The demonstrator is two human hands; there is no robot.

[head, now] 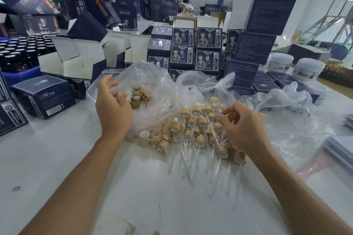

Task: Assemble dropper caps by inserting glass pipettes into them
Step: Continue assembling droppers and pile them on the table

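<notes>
**Between caps: hands hover over the dropper pile**

Two bare forearms reach in from the bottom edge over a pale, scuffed table [57, 158]; the left hand [112, 108] hovers at the mouth of a crinkled clear plastic bag [152, 82], fingers loosely spread and holding nothing; the right hand [246, 129] hangs above the heap with fingers curled, thumb and forefinger close together, though whether a thin pipette sits between them I cannot tell.

Assembled droppers [200, 126] lie heaped just beside the right hand; short tan cylinders with a wood-grain look, white rubber bulbs on top, and slender clear glass tubes trailing toward the viewer. Empty caps [136, 99] rest inside the bag near the left fingers; more empty ones [150, 136] sit at the bag's near edge.

Judging by this, the step is fetching parts for the next assembly; next, the left hand must pinch one cap from the bag, and the right must take one fragile, slippery tube gently. Dark printed boxes [191, 47] are stacked behind.
</notes>
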